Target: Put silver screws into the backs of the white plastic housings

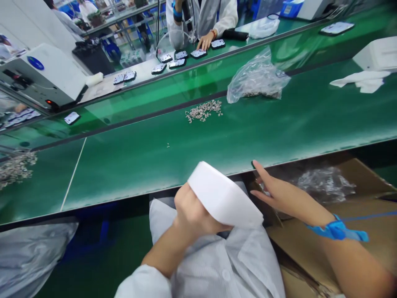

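Left hand [190,211] — fingers closed round a white foam sheet [223,196], its long axis slanting away to the right. Right hand [276,192] just beside it — fingers spread, holding nothing, at the counter [217,140] edge above a cardboard box [366,207].

Two bare hands show near the bottom edge: left hand [190,211] and right hand [276,192]. One white curved foam sheet [223,196], one clear plastic bag of small metal parts [257,78], one loose heap of small silvery metal parts [204,111], one brown cardboard box [356,207], one blue wrist strap [336,229].
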`<state>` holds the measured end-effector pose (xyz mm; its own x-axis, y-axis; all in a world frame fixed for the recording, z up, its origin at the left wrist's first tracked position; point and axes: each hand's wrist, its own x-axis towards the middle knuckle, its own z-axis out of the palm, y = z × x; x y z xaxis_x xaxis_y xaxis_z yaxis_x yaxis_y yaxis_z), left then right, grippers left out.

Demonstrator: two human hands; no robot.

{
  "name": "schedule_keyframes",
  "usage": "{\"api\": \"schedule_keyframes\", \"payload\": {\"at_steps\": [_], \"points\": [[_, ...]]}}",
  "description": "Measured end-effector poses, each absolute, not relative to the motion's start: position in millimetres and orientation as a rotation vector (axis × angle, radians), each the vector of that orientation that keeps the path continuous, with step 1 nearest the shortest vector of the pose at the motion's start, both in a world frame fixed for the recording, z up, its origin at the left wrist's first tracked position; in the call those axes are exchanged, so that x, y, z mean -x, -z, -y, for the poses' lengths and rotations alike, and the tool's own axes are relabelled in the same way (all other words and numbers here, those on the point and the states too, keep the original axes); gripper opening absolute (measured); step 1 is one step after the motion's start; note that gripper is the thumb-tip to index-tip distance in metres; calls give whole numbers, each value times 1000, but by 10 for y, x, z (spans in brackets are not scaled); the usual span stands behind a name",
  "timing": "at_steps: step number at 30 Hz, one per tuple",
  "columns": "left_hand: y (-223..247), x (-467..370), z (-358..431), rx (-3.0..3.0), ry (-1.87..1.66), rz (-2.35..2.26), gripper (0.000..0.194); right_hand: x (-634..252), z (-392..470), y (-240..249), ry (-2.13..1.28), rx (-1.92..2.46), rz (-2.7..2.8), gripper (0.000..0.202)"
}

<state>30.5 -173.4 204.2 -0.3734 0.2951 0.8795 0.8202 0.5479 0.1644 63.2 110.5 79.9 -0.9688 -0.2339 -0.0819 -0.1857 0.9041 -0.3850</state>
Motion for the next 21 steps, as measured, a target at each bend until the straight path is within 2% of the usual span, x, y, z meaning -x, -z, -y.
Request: {"api": "schedule_keyframes", "payload": {"at_steps": [4, 6, 9, 16, 19, 21], "points": [[-2188, -261, 1722, 1584, 765, 1831, 36, -613, -1063, -903, 667, 296, -2819, 88], [-2284, -253, 1705, 1818, 886, 1890, 39, -600, -1050, -944, 669, 293, -2793, 91], [-2356, -252, 1691, 1879, 1085, 1914, 40, -589, -1056, -975, 624, 286, -2806, 90], [-2302, -246, 1710, 1926, 1102, 1853, 39, -593, -1075, -982, 669, 269, -2797, 91], [-2270, -250, 1704, 1869, 1410, 1962, 33, -592, -1064, -1005, 650, 264, -2800, 91], [-2204, -277, 1692, 1461, 1864, 2084, 28, -592, -1057, -1025, 624, 268, -2804, 88]]}}
